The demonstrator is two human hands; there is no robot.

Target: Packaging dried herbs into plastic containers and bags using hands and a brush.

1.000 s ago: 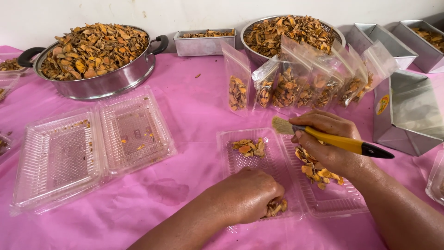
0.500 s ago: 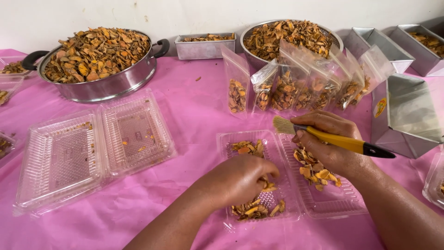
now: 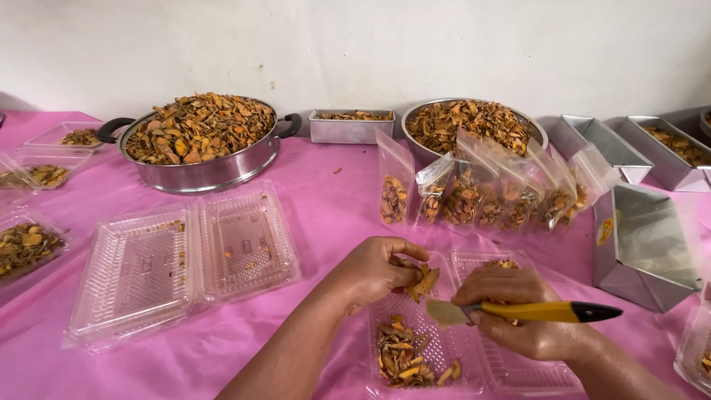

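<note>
My left hand [image 3: 372,270] pinches a few dried orange-brown slices [image 3: 425,281] above an open clear plastic clamshell box [image 3: 453,355]. A small heap of the same slices [image 3: 404,355] lies in the box's left half. My right hand [image 3: 518,315] rests over the box's right half and grips a brush with a yellow and black handle [image 3: 544,312], bristles pointing left toward my left hand.
An empty open clamshell [image 3: 181,259] lies at left. A steel pot [image 3: 200,144] and a steel bowl [image 3: 474,126] heaped with slices stand at the back, with filled clear pouches [image 3: 481,196] in front. Metal trays [image 3: 641,241] stand at right, filled boxes [image 3: 29,244] at far left.
My left hand has lifted off the box's left half with a pinch of slices, baring the heap there. My right hand with the brush has stayed over the right half.
</note>
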